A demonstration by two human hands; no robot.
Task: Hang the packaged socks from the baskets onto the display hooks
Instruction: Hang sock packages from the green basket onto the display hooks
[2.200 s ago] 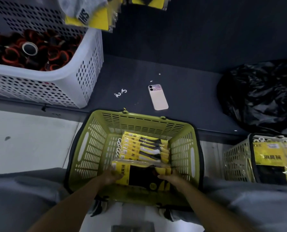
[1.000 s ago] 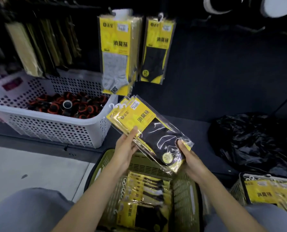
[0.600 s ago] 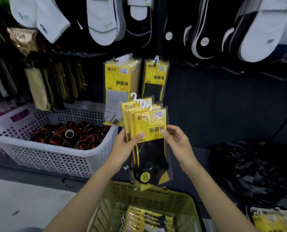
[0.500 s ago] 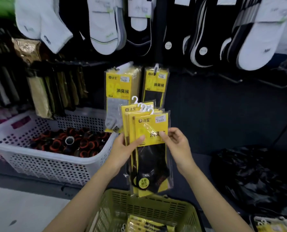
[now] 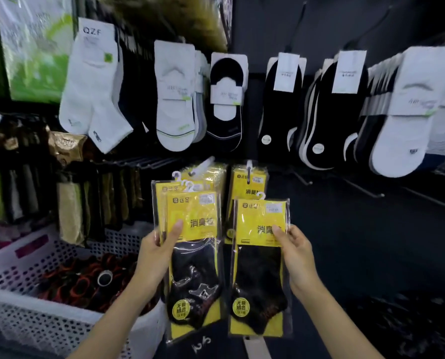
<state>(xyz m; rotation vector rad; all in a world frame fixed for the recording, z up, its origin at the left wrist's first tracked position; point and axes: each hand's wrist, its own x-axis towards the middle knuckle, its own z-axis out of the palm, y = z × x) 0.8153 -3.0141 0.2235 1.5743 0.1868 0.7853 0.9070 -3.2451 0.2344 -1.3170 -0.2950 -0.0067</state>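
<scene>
"QZF" is showing on a white sock point(image 5: 94, 81) up-left of the left grip point(image 5: 155, 255); "消臭" is showing on the left pack point(image 5: 198, 216) and the right pack point(image 5: 255, 221).

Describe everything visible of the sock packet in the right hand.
The sock packet is a clear glossy sleeve holding a yellow card with black characters, a black ankle sock, a round yellow sticker low down and a white hook on top. Upright, it is pinched at its right edge by the right hand.

One sock pack point(image 5: 260, 265) held by right hand point(image 5: 297, 255), stack point(image 5: 194, 260) of at least three held by left hand point(image 5: 155, 255), one basket point(image 5: 34, 322) left of it.
</scene>
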